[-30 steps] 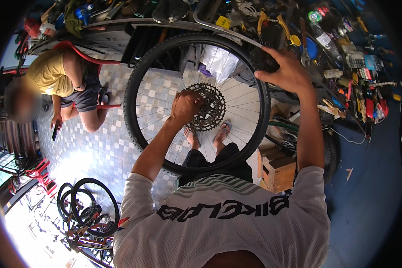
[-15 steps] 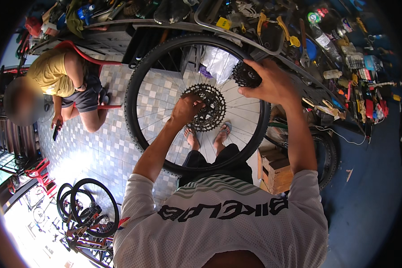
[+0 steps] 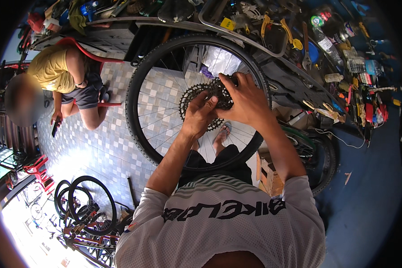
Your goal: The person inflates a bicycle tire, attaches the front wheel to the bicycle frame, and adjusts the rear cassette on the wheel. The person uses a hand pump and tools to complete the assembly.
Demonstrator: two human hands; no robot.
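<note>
A bicycle wheel (image 3: pixel 130 96) stands in front of me, with a large black sprocket set (image 3: pixel 188 94) at its hub. My right hand (image 3: pixel 250 102) grips a smaller black sprocket cluster (image 3: pixel 225 99) by its rim, thumb and fingers spread around it. That cluster overlaps the right side of the hub sprockets; whether the two touch, I cannot tell. Just left of it, my left hand (image 3: pixel 197 117) is closed, thumb and fingers bunched at the hub against the cluster's edge. What its fingertips hold is hidden.
A workbench (image 3: pixel 299 73) crowded with tools and bottles curves around the far and right sides. A wooden crate (image 3: pixel 269 174) stands right of my legs. To the left, a seated person (image 3: pixel 60 71) holds a phone. Bicycles (image 3: pixel 91 210) stand at the lower left.
My right hand has brought the smaller sprocket cluster left and down, from the wheel's upper right to the hub. My left hand has shifted slightly right and down.
</note>
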